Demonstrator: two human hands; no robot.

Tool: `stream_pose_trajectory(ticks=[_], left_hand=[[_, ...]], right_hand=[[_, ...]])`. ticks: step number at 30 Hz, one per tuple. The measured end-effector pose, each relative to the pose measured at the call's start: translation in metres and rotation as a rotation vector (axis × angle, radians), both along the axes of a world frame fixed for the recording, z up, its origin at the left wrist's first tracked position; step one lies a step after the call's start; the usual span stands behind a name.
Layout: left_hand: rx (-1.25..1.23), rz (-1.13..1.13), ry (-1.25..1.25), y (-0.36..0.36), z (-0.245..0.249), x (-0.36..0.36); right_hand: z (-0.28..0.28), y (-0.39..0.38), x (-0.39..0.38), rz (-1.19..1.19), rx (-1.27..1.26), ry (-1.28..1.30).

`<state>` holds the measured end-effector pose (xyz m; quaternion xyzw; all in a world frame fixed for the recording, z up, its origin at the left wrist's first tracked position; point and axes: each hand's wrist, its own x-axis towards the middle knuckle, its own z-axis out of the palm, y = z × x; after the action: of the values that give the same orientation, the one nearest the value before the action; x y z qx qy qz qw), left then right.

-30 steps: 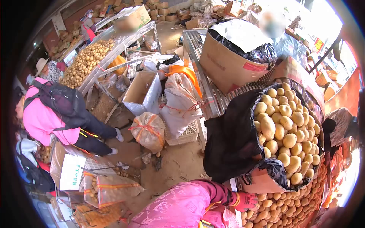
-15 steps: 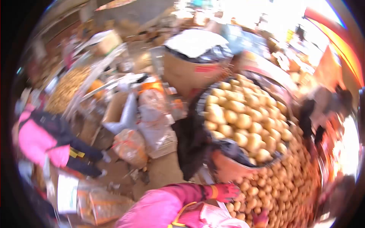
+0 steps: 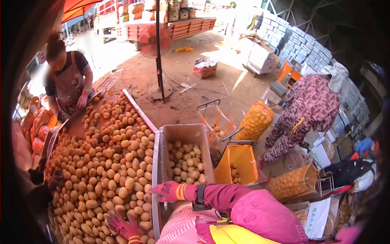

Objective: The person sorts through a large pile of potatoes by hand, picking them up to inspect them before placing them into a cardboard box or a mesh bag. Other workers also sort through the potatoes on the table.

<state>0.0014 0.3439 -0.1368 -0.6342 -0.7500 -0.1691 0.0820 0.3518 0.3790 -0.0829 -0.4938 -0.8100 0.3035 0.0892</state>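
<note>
Round brown potatoes [image 3: 118, 162] cover a sloping sorting table in a thick layer. My left hand [image 3: 124, 227], in a pink-red glove, lies over the potatoes at the near edge with its fingers spread, gripping none of them. Over the table's pale side board [image 3: 155, 175] reaches my right hand [image 3: 168, 191], gloved alike with a dark band at the wrist. Its fingers stretch toward the potatoes, and nothing shows in them. Just beyond this hand stands a deep bin [image 3: 185, 130] partly filled with paler potatoes [image 3: 187, 162].
Across the table a person in an apron [image 3: 67, 81] works with gloved hands. An orange crate [image 3: 236, 162], a full potato sack [image 3: 256, 120] and another filled bag [image 3: 294, 183] stand right. A person in patterned clothes [image 3: 310, 101] bends there. A fan [image 3: 153, 40] stands behind.
The view has swung far to the right, so the potato table now lies on the left. My right hand now shows at the side board. My left hand remains over the potatoes.
</note>
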Motion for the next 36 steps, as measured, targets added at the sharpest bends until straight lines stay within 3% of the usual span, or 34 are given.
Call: stream_pose_trajectory(ticks=[5,7,9,10,17,21,24,26,34,36], left_hand=[[0.008,-0.189,0.064,0.067,0.009,0.062],[0.002,-0.276,0.07,0.078,0.013,0.088],[0.0,-0.346,0.073,0.085,0.016,0.108],[0.0,-0.376,0.072,0.087,0.017,0.117],[-0.025,-0.553,0.072,0.094,0.021,0.167],[-0.025,-0.615,0.07,0.095,0.021,0.186],[-0.028,-0.664,0.072,0.098,0.02,0.197],[-0.033,-0.664,0.065,0.102,0.02,0.199],[-0.027,-0.648,0.041,0.12,0.021,0.212],[-0.019,-0.659,0.06,0.125,0.021,0.213]], right_hand=[[0.005,-0.083,0.069,-0.361,-0.153,-0.108],[-0.017,-0.12,0.085,-0.501,-0.074,-0.099],[-0.003,-0.154,0.097,-0.656,-0.223,-0.11],[-0.035,-0.169,0.099,-0.728,-0.155,-0.117],[-0.031,-0.222,0.103,-0.923,-0.376,-0.032],[-0.043,-0.222,0.104,-0.989,-0.259,-0.025],[-0.063,-0.2,0.111,-0.904,-0.148,-0.032],[-0.062,-0.182,0.112,-0.801,-0.089,-0.184],[-0.059,-0.165,0.128,-0.738,-0.115,-0.117],[-0.1,-0.165,0.132,-0.63,0.001,-0.221]])
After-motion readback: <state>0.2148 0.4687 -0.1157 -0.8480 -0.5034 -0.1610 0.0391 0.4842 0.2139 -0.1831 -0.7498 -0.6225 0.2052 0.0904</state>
